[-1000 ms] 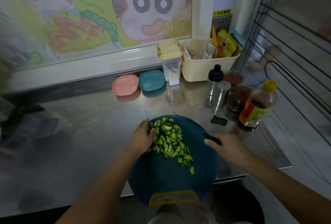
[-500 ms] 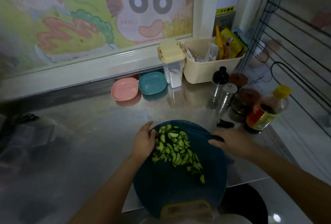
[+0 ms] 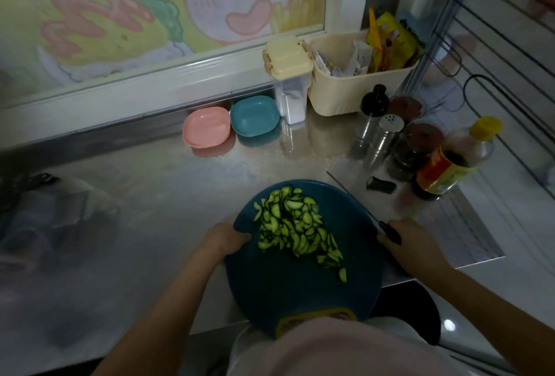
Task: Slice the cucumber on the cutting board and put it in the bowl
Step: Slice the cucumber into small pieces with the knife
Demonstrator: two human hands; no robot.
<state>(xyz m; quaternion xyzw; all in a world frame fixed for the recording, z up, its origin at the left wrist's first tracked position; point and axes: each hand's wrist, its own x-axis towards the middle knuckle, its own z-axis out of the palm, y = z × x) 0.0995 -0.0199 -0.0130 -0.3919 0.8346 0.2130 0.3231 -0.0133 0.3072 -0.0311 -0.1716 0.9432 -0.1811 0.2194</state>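
left hand point(image 3: 224, 239) grips the cutting board point(image 3: 285, 291) (right hand point(image 3: 413, 245) holds knife point(image 3: 390, 233)).

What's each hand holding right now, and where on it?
The left hand grips the cutting board by its left rim; the right hand holds the knife by its black handle.
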